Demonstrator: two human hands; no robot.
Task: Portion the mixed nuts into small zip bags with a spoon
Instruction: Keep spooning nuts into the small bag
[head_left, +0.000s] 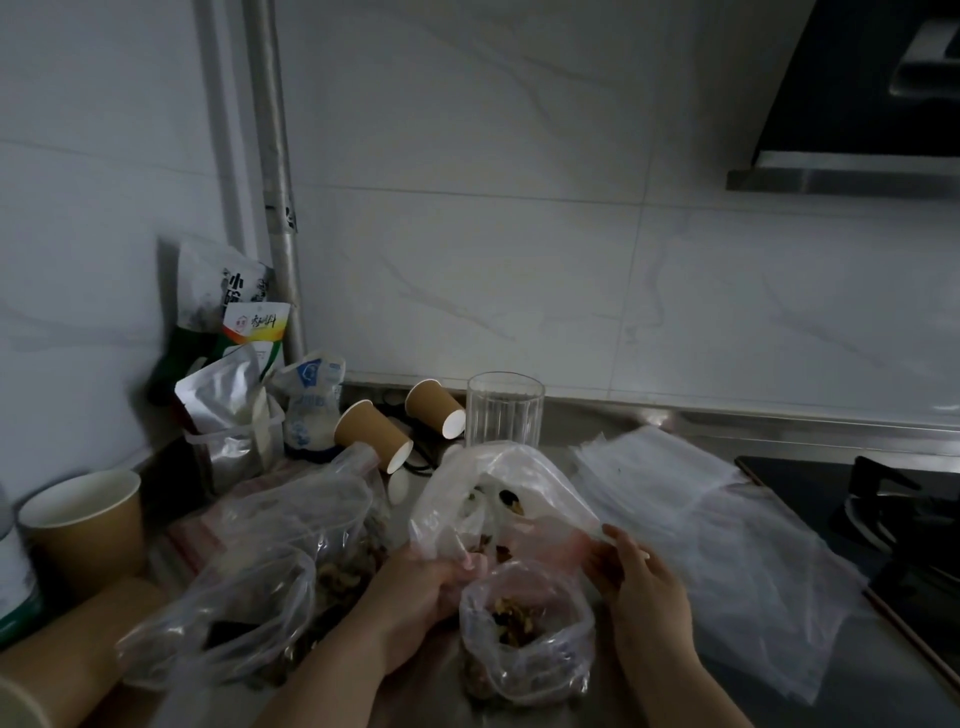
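Nuts (511, 621) sit in a small bag (524, 642) near the desk's (810, 670) front.
Behind it, left hand (415, 597) and right hand (644, 587) pinch a bigger bag (498, 499) (probably holding it open); no spoon shows. Glass (504, 410) stands farther back.

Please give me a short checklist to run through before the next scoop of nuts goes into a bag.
1. Big bag held open by left hand and right hand: ok.
2. Small bag mouth open, nuts inside: ok.
3. Spoon in hand: not ok, none visible.
4. Spare empty bags within reach on the right: ok.
5. Glass behind the big bag standing upright: ok.
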